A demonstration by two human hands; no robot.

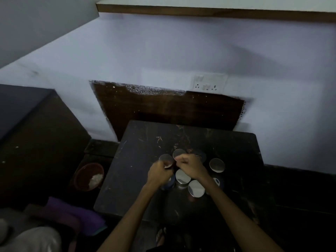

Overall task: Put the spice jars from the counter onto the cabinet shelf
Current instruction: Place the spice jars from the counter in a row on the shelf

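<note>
Several spice jars with shiny round metal lids stand clustered on a small dark table point(138, 179). My left hand point(159, 171) curls around the leftmost jar point(165, 158), just below its lid. Fingers of my right hand point(189, 166) are curled around the jar point(177, 153) at the cluster's far side. Other lids show close by: one point(182, 176) between my wrists, one point(196, 188) under my right forearm, one point(217, 165) at the right. High on the wall runs a wood-edged shelf point(218, 12).
A red bowl point(89, 177) with something white in it sits on the floor left of the table. Purple cloth point(76, 213) lies at the lower left. A switch and socket plate point(209, 82) is on the wall behind. The room is dim.
</note>
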